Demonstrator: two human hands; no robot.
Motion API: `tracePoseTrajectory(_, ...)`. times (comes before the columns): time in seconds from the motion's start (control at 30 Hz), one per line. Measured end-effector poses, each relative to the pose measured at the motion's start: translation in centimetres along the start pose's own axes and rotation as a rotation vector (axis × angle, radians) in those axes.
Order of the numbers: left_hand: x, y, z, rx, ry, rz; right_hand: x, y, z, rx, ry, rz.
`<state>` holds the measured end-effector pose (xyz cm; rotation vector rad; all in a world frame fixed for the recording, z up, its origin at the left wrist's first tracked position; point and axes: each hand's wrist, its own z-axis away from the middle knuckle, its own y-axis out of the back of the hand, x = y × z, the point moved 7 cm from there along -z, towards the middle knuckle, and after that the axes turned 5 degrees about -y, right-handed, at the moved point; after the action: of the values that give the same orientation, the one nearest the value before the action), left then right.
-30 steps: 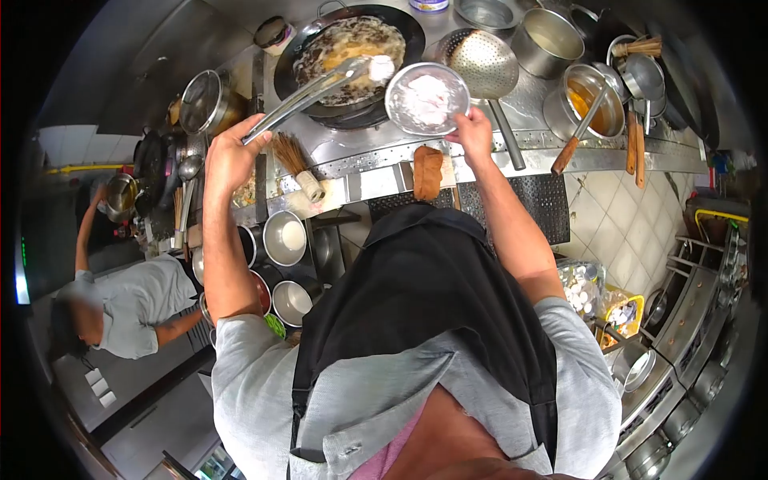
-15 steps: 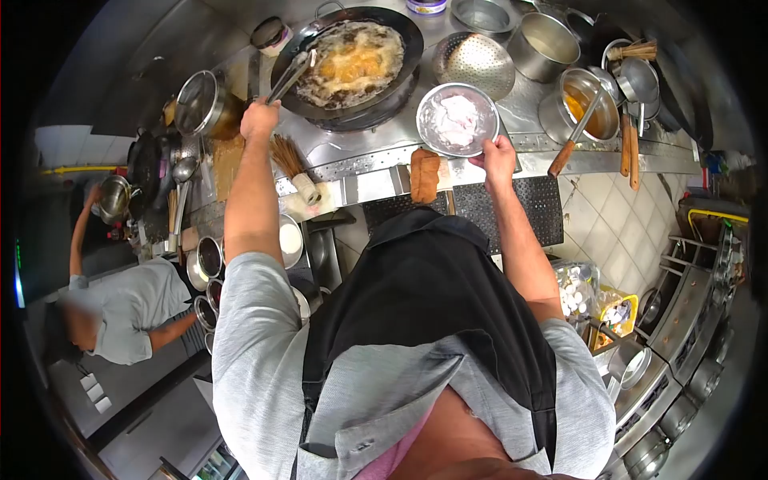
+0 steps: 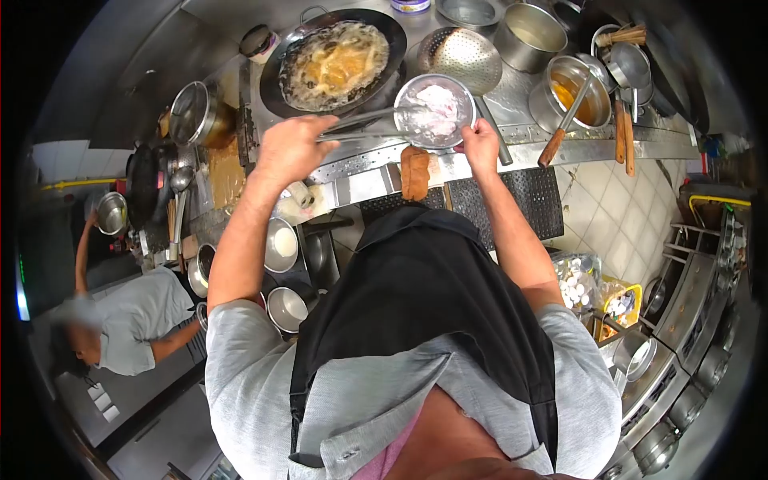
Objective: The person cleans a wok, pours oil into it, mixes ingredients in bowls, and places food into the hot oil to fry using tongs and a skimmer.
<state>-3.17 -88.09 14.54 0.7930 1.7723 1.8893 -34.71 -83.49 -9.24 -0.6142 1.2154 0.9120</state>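
Metal tongs [image 3: 364,128] are gripped in my left hand [image 3: 298,147], their blurred tips inside a round metal bowl [image 3: 404,94]. That bowl holds white, powder-coated pieces [image 3: 438,106]. My right hand [image 3: 481,146] pinches the bowl's lower right rim. Left of the bowl, a black wok [image 3: 274,78] sits on the stove with golden food bubbling in oil [image 3: 336,68]. A perforated ladle [image 3: 460,60] lies behind the bowl, its handle running down past my right hand. Below the bowl a folded brown cloth [image 3: 414,174] hangs at the counter edge.
Metal pots [image 3: 531,36] and a pot of orange liquid [image 3: 590,114] with a wooden-handled ladle stand at the right. A deep pot [image 3: 216,124] is left of the wok. Bowls [image 3: 286,310] sit below my left forearm. A co-worker [image 3: 136,320] is at the far left.
The tongs have moved from over the wok to the bowl, after carrying a white piece toward the wok earlier. The bowl has shifted slightly back left. The co-worker still holds a pan.
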Motion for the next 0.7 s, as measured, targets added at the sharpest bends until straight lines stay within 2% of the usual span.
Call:
tracePoseTrajectory(0.13, 1.2, -2.0, -1.2, -0.028, -0.031, 0.0, -1.2, -1.1, 0.6, -0.027, 0.019, 0.083)
tracePoseTrajectory(0.4, 0.1, 0.7, 1.0, 0.016, 0.007, -0.015, 0.0, -1.4, 0.2, -0.059, -0.076, -0.078)
tracePoseTrajectory(0.6, -5.0, 4.0, 2.7, 0.093, 0.212, -0.118, -0.3, -1.2, 0.2, -0.051, -0.093, -0.123)
tracePoseTrajectory(0.7, -11.3, 0.9, 2.4, 0.042, 0.378, -0.173, -0.2, -0.8, 0.5, -0.044, -0.095, -0.128)
